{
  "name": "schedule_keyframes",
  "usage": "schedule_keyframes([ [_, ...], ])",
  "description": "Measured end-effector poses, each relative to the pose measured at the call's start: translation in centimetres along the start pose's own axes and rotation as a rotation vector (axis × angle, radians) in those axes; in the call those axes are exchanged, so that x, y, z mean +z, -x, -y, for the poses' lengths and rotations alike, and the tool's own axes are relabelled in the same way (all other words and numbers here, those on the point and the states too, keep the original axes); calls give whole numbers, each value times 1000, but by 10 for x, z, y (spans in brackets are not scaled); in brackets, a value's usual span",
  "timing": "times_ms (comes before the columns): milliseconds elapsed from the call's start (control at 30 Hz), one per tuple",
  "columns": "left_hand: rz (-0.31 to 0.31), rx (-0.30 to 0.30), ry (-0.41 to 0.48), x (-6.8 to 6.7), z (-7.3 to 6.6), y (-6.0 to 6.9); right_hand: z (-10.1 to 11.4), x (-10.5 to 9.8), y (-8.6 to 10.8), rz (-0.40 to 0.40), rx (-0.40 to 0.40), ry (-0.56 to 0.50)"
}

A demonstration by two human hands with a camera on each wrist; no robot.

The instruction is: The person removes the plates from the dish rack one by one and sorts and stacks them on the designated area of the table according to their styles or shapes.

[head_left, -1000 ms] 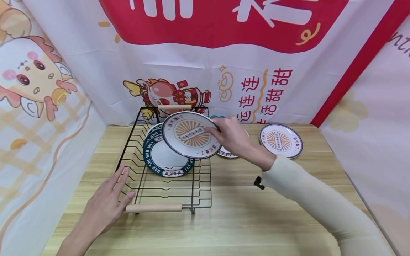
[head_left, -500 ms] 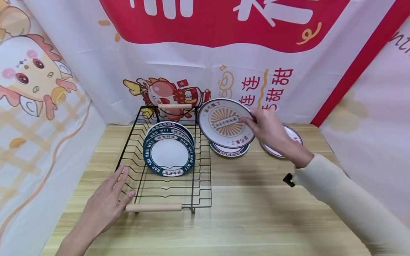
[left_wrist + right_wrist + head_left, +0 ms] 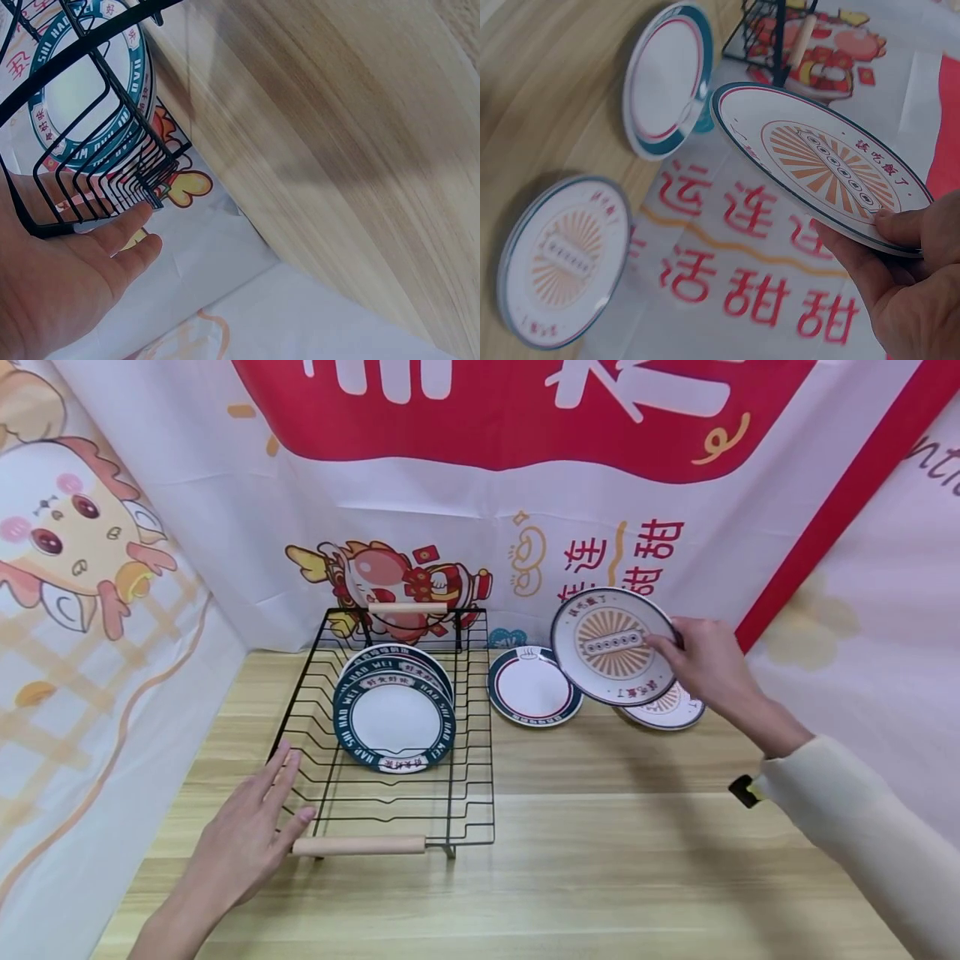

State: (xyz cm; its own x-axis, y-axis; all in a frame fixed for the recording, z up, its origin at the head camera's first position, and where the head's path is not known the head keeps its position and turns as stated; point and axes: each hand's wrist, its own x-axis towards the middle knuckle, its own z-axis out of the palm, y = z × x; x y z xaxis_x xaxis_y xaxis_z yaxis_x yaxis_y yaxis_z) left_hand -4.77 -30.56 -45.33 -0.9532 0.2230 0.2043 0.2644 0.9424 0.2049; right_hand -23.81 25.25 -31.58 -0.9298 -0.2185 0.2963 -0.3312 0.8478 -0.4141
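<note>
My right hand (image 3: 712, 672) pinches the rim of a white plate (image 3: 615, 647) with an orange sunburst, thumb on its face and fingers beneath. The plate hangs tilted above the table's right side, partly covering a matching sunburst plate (image 3: 667, 706) that lies there. My left hand (image 3: 247, 827) rests with extended fingers against the left side of a black wire dish rack (image 3: 386, 810). Several green-rimmed plates (image 3: 396, 722) lean one behind another in the rack. In the left wrist view, the fingers (image 3: 124, 229) touch the rack's outer wires.
A green-rimmed white plate (image 3: 534, 689) lies on the wooden table (image 3: 570, 860) just right of the rack. Printed cloth (image 3: 420, 485) hangs behind the table and along both sides. Wooden handles (image 3: 360, 845) sit at the rack's front and back ends.
The right hand has carried the sunburst plate rightward from over the rack, past the green-rimmed plate, to over the right side plate. The left hand has stayed at the rack.
</note>
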Motion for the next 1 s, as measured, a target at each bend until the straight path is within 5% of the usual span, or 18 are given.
schedule_keyframes([
  [433,-3,-17,9,-1,0,-1,-110,-6,22,7,146,71],
  [767,6,-20,14,-2,-1,-1,-155,0,33,73,231,71],
  [1000,2,-15,22,-3,-1,-2,-176,6,38,202,477,-78],
])
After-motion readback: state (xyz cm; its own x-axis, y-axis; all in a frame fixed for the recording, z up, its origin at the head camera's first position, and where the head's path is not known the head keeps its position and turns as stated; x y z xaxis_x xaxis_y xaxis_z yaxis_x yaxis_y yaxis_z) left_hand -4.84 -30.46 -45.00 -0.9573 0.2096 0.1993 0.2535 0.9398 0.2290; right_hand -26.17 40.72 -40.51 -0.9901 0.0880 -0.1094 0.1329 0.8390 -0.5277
